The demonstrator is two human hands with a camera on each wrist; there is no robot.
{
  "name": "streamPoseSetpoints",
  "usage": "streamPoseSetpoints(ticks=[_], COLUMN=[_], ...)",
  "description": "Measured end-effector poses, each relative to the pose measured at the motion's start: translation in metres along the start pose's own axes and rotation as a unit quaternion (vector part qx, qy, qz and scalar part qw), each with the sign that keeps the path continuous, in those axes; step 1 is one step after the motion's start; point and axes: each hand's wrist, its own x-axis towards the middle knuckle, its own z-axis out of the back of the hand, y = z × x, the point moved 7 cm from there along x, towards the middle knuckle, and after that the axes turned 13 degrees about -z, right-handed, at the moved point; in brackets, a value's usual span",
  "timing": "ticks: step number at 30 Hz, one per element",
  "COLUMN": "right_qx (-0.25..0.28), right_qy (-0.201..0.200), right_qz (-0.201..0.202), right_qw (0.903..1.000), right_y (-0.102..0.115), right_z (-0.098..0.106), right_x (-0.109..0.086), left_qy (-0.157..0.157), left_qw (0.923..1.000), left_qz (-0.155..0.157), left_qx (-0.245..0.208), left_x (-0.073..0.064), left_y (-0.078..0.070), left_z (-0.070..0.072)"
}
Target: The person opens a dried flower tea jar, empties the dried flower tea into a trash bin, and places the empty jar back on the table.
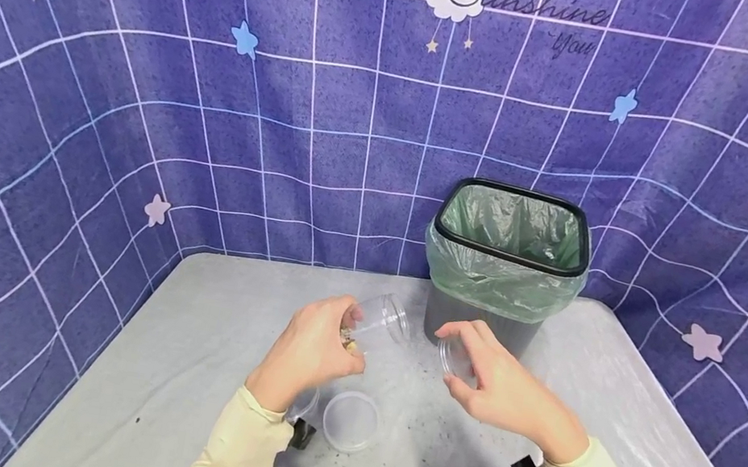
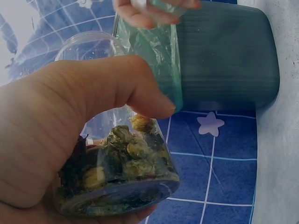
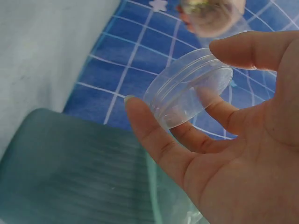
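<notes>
My left hand grips a clear plastic jar, tilted with its mouth to the right. In the left wrist view, dried flower buds and dark leafy bits lie toward the jar's base; the thumb curves over its side. My right hand pinches a clear round lid by the rim between thumb and fingers, apart from the jar. Below the jar, another clear round lid lies on the table. A clear round object beside it is partly hidden by my left wrist.
A grey bin with a green plastic liner and black rim stands at the table's back right, just beyond my right hand. Small dark crumbs dot the grey table cover. A purple grid-patterned curtain hangs behind and at both sides.
</notes>
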Motion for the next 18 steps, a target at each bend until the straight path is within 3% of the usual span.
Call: streamPoseSetpoints(ticks=[9, 18], right_qx=[-0.050, -0.088], right_qy=[0.009, 0.017], right_qz=[-0.007, 0.015], right_qw=[0.9987, 0.9958], right_y=[-0.022, -0.036], right_z=[-0.012, -0.028], right_x=[-0.011, -0.021], left_qy=[-0.003, -0.002], left_qw=[1.0000, 0.9999], left_qz=[0.007, 0.012], left_qx=[-0.001, 0.001], left_x=[0.001, 0.000], left_y=[0.003, 0.003], left_z=[0.003, 0.004])
